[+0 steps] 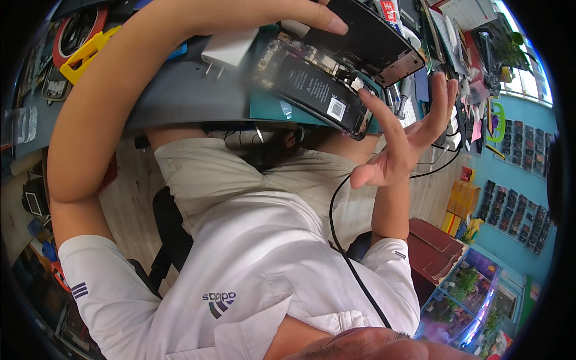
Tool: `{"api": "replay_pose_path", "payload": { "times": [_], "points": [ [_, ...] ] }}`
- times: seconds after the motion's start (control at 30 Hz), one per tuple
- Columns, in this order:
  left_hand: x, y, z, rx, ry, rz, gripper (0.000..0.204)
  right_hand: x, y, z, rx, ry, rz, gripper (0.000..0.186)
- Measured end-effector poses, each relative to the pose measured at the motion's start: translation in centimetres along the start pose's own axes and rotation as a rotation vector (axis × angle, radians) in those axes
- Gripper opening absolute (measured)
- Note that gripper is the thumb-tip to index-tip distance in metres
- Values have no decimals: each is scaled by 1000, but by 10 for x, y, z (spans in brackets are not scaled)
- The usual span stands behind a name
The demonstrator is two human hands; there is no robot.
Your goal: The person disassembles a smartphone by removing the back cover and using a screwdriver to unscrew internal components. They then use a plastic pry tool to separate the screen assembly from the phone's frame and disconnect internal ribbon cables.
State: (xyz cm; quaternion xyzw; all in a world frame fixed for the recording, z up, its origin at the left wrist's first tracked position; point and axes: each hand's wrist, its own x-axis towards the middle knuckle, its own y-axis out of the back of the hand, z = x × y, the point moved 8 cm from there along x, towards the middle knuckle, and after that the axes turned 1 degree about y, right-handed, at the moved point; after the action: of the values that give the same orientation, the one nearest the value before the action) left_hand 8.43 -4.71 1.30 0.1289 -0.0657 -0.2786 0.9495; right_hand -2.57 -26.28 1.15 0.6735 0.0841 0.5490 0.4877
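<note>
An opened smartphone lies slanted on a teal mat, its black battery and circuit board exposed. Its dark screen panel is tilted up along the far side of the body. My left hand reaches round from the left, thumb laid over the panel; its other fingers are out of the picture. Fingers spread, my right hand hovers at the phone's right end. Its index fingertip is at a small silvery part inside the phone; whether it presses on it I cannot tell.
Left of the mat, a white plug adapter rests on the dark desk. A yellow tool lies farther left. Tools and papers crowd the right side, and a black cable crosses in front of my body.
</note>
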Motion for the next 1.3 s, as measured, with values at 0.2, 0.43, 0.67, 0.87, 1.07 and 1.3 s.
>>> {"api": "replay_pose_path", "payload": {
  "times": [0.2,0.43,0.67,0.87,1.07,1.3],
  "points": [
    [-1,2,-11,-170,-30,-42,25,4,-12,-14,-17,-94,-50,102],
    [-2,2,-8,-135,-50,-54,25,10,-20,-17,-89,-63,-110,107],
    [-2,1,-9,-180,-112,-60,25,14,-23,-16,-112,-75,-145,106],
    [-3,1,-7,-168,-95,-59,26,16,-23,-14,-99,-91,-152,104],
    [-8,3,0,-138,-100,-47,27,19,-22,-16,-141,-73,-152,74],
    [-7,6,-4,-80,-56,-32,27,30,-14,-16,22,-172,-138,49]
  ]
}}
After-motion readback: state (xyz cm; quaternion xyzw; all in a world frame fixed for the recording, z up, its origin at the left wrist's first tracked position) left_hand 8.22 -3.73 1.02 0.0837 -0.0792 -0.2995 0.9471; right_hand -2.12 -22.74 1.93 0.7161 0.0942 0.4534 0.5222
